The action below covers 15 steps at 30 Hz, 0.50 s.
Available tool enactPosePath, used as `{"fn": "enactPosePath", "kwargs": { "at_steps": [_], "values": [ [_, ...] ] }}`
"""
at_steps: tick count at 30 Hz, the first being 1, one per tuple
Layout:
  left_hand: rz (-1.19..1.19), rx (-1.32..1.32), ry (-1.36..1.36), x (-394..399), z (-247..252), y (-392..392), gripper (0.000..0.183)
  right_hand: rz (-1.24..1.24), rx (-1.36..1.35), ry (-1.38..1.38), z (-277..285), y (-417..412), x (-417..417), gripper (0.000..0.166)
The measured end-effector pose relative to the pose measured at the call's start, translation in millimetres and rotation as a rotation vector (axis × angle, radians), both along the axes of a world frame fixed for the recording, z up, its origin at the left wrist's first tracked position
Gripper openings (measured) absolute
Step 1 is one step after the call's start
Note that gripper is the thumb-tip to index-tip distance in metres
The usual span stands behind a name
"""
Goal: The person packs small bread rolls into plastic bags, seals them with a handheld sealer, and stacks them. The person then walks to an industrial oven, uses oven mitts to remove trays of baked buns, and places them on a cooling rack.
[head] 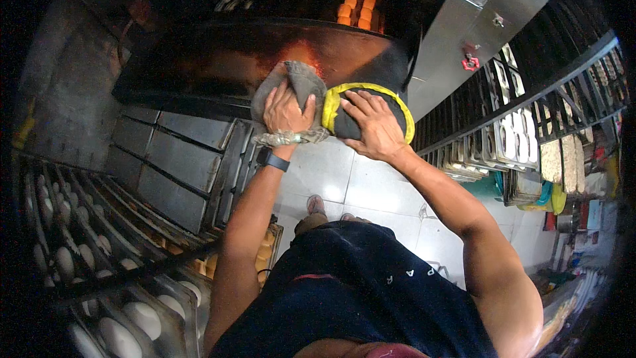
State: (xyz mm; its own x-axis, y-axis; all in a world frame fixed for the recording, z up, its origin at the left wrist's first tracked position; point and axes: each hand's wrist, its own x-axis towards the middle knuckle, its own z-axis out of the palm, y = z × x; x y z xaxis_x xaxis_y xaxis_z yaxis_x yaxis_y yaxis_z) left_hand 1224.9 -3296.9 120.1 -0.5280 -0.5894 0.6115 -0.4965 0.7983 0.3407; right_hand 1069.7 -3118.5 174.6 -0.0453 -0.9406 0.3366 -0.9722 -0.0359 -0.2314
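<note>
My left hand (288, 114), with a dark watch at the wrist, lies over a crumpled grey cloth pad (263, 104). Its fingers point towards the oven, and a frayed roll of the cloth crosses near the wrist. Beside it, my right hand (373, 122) holds a dark rounded pad with yellow edging (400, 109). The fingers are spread over its top, while the palm side is hidden. Both pads are at the front of a dark oven deck (213, 67) with an orange glow. Further inside, golden buns (365, 10) stand in rows.
Metal oven panels (449, 54) with a red valve knob (470, 62) rise at right. Beyond them, a dark rack (541, 89) carries trays. Another rack at lower left holds trays of pale dough pieces (141, 319). White floor tiles (382, 184) show below the hands.
</note>
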Motion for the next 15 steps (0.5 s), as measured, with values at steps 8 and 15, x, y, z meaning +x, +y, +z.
{"fn": "enactPosePath", "kwargs": {
  "at_steps": [8, 15],
  "values": [
    [-0.048, -0.035, -0.167, -0.5, 8.6, -6.9, 0.055, 0.046, 0.040, 0.122, -5.7, 3.8, -5.3, 0.073],
    [-0.009, -0.078, 0.078, 10.0, -18.9, -9.7, 0.038, 0.143, 0.007, 0.022, -9.8, 6.9, -13.7, 0.068]
  ]
}}
